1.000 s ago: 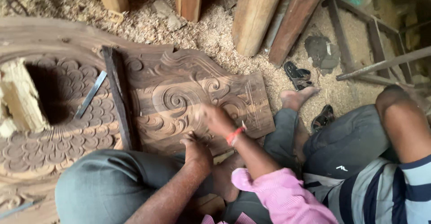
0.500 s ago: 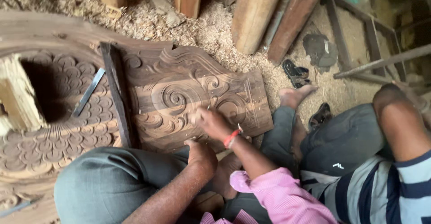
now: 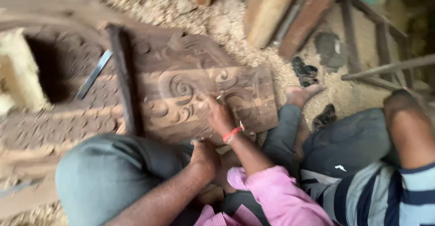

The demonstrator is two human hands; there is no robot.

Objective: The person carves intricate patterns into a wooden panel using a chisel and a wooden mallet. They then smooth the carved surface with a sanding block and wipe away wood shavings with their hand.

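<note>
A carved wooden panel [image 3: 190, 90] with spiral and leaf relief lies on the floor in front of my knees. My right hand [image 3: 217, 115], with a red band at the wrist and a pink sleeve behind it, rests on the panel's near right part. Its fingers curl around a thin carving tool whose pale tip [image 3: 220, 97] shows just beyond them. My left hand [image 3: 206, 155] is closed in a fist at the panel's near edge, just behind the right wrist. What it holds is hidden. The picture is blurred.
A dark wooden strip [image 3: 124, 76] and a flat metal blade [image 3: 93, 74] lie on a larger carved board [image 3: 54, 121] at the left. Wood shavings [image 3: 226, 17] and planks [image 3: 267, 8] are beyond. A person in a striped shirt [image 3: 376, 194] sits at my right; sandals [image 3: 303, 69] lie nearby.
My right hand has slid a little farther up the panel. My left hand stays at the near edge. The view has shifted and blurred.
</note>
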